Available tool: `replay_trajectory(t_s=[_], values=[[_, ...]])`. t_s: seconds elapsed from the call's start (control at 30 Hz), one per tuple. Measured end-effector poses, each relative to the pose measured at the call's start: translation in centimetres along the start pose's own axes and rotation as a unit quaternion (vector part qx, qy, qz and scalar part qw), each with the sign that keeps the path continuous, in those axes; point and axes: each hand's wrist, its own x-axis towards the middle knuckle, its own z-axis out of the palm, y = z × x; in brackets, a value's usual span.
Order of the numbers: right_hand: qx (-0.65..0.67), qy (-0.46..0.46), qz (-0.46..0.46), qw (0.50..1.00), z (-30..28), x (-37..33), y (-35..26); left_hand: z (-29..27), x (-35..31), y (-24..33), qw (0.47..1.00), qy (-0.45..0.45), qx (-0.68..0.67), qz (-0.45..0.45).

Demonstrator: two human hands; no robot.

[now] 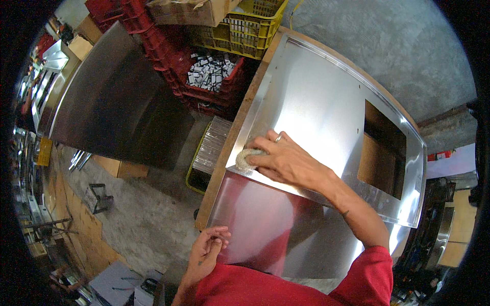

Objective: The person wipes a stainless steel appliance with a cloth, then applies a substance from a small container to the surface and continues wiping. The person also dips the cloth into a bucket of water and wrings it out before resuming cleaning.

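My right hand [283,159] presses a small beige wad of cloth or fibre [246,158] onto a shiny steel sheet [316,102] near its front left corner. That sheet has a rectangular cutout [384,150] on its right side. It lies partly over a second steel sheet [255,224] closer to me, which reflects my red shirt. My left hand [206,250] hangs at the near left edge of this lower sheet, fingers loosely curled, holding nothing. A ring is on my right hand.
The sheets rest on a wooden table [224,158]. Behind it stand red crates [204,76] with small white parts, a yellow crate [250,25] and a cardboard box [189,10]. A large steel panel [112,107] leans at the left. Below is a concrete floor [148,219].
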Motion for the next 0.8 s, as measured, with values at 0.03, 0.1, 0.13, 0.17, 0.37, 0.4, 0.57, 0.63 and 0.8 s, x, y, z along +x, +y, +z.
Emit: replay_trajectory(t_s=[0.03, 0.1, 0.13, 0.17, 0.37, 0.4, 0.57, 0.63, 0.8], values=[[-0.027, -0.003, -0.012, 1.0, -0.5, 0.2, 0.8, 0.0, 0.1, 0.2, 1.0, 0.002, 0.007, -0.007], [-0.042, -0.007, -0.029, 0.999, -1.0, 0.8, 2.4, 0.0, 0.1, 0.4, 1.0, -0.003, 0.009, 0.004], [-0.05, -0.009, -0.038, 0.998, -1.3, 1.1, 3.3, -0.1, 0.0, 0.4, 1.0, -0.005, 0.01, 0.01], [-0.057, 0.006, -0.033, 0.998, -1.5, 1.1, 4.8, -0.1, 0.0, 0.5, 1.0, -0.001, 0.013, 0.011], [-0.12, 0.122, 0.083, 0.982, -3.6, 1.8, 12.8, 0.2, -0.4, 0.8, 0.999, -0.008, 0.02, 0.043], [-0.127, 0.143, 0.087, 0.978, -3.6, 2.2, 12.8, 0.4, -0.5, 1.1, 0.999, -0.01, 0.025, 0.048], [-0.105, 0.161, 0.08, 0.978, -0.8, 1.4, 7.7, -0.6, 2.7, 2.8, 0.988, 0.032, 0.069, 0.136], [-0.112, 0.132, 0.048, 0.984, 0.9, 1.2, 3.3, -1.2, 6.7, 5.9, 0.967, 0.067, 0.098, 0.224], [-0.146, 0.135, 0.039, 0.979, -0.2, 2.0, 5.8, 0.7, 15.9, 13.9, 0.911, 0.071, 0.155, 0.376]])
